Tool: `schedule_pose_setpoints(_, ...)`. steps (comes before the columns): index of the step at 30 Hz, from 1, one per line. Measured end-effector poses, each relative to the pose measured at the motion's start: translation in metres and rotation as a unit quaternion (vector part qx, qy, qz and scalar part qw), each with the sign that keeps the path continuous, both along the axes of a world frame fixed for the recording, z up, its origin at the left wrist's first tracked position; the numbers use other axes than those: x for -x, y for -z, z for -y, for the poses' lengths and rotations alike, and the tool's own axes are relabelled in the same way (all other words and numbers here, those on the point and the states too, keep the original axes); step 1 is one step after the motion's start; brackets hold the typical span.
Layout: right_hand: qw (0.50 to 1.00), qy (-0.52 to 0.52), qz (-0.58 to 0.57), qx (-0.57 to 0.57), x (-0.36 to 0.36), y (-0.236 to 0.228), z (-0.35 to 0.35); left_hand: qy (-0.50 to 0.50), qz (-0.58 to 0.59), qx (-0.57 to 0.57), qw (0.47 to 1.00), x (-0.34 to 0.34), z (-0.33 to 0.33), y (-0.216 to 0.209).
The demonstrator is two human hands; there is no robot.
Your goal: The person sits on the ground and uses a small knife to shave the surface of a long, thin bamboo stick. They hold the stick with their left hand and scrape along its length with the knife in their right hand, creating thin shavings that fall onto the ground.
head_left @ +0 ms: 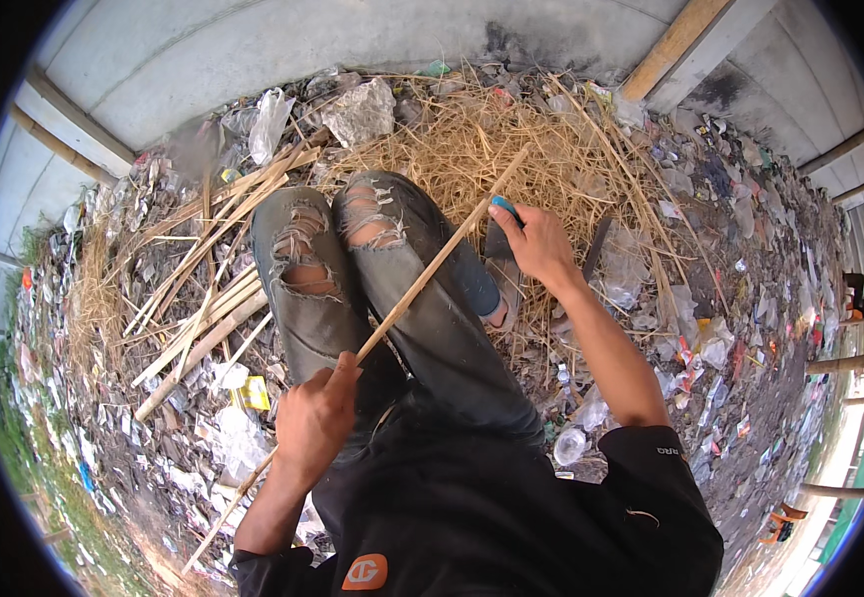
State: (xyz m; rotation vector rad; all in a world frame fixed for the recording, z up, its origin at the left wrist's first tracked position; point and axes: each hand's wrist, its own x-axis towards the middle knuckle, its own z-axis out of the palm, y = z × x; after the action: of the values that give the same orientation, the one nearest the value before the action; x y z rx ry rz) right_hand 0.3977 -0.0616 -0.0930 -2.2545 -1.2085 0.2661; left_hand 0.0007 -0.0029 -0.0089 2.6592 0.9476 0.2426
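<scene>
A long, thin bamboo strip (430, 274) slants across my thighs, from upper right to lower left. My left hand (317, 418) is closed around it near my lap, and its lower end runs past my left forearm. My right hand (541, 244) is closed on a blue-handled tool (501, 205), held against or right beside the strip near its upper end. Most of the tool is hidden by the fingers, so its kind is unclear. Beneath lie my legs in torn dark jeans (422, 318), knees bent.
Pale shavings (472, 134) are heaped beyond my knees. Several bamboo pieces (203, 298) lie to the left. Plastic scraps and litter (720, 348) cover the ground. A grey panel wall (352, 40) stands ahead, with a wooden post (675, 45). A dark flat strip (598, 249) lies beside my right hand.
</scene>
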Motion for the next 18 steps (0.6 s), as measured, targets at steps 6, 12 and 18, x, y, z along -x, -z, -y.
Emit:
schedule_pose_setpoints(6,0.996,0.066,0.047,0.026,-0.049,-0.003,-0.008,0.009,0.006,0.026,1.0,0.025,-0.004,-0.004)
schedule_pose_setpoints(12,0.994,0.06,0.09,0.006,-0.048,-0.001,-0.013,0.001,0.018,0.067,0.998,0.029,-0.01,-0.005)
schedule_pose_setpoints(18,0.991,0.048,0.126,0.025,-0.048,-0.011,-0.006,-0.009,0.067,0.155,0.986,0.027,-0.02,-0.006)
